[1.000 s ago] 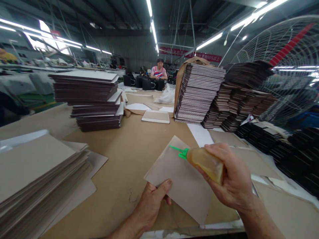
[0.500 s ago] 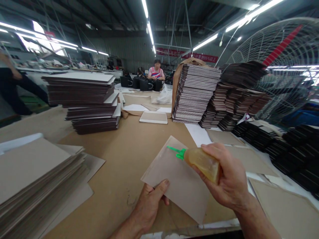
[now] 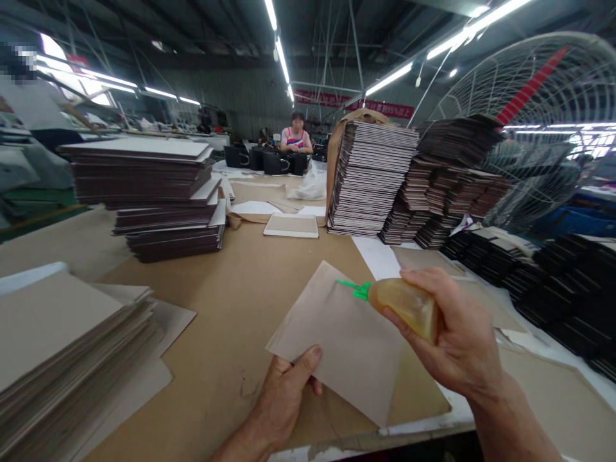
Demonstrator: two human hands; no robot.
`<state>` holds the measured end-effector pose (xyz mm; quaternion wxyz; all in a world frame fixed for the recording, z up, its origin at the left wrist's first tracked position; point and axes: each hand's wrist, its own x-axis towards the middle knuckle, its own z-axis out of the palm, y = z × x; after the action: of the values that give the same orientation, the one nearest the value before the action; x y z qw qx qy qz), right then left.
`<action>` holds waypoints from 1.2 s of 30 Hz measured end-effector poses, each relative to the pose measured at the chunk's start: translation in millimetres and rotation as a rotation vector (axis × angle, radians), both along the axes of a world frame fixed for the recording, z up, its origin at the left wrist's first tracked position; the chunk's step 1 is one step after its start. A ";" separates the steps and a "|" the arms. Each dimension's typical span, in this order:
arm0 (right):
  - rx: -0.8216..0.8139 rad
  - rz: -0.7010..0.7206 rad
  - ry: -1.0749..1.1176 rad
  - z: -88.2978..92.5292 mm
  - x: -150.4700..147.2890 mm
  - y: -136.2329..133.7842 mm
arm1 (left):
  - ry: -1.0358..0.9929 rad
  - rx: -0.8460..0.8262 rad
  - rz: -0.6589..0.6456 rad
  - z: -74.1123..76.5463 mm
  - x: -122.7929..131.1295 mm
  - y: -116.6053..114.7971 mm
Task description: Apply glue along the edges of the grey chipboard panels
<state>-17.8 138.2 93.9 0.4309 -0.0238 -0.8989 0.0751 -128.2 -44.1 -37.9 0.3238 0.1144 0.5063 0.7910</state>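
Glue bottle (image 3: 409, 309) shifts rightward over the grey card (image 3: 332, 340); right hand (image 3: 450, 333) wraps it, left hand (image 3: 283, 404) pinches the card's edge above the kraft-covered table (image 3: 231, 308). No glue line discernible; grey-board stack (image 3: 62, 340) stands at left.

stacked dark boards (image 3: 139, 173), caged industrial fan (image 3: 539, 83), seated co-worker (image 3: 296, 138), black bags (image 3: 276, 163)

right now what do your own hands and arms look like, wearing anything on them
The left hand and right hand are bare, with no gloves, rings or wristbands in view. The left forearm and right forearm are bare too as far as the view reaches, so no sleeve shows.
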 end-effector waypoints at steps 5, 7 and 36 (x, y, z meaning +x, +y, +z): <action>0.043 0.042 0.018 12.8 -1.6 -2.5 | 0.035 0.000 -0.038 0.9 0.6 0.1; 0.060 0.021 -0.041 15.3 0.3 -1.4 | 0.042 0.001 -0.036 1.3 0.8 -0.7; 0.066 -0.031 -0.039 29.6 9.0 2.0 | 0.051 -0.006 -0.065 4.0 4.5 -0.1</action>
<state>-8.8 140.3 123.5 0.4150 -0.0251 -0.9087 0.0382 -123.7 -44.2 -33.9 0.3368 0.1498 0.5129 0.7753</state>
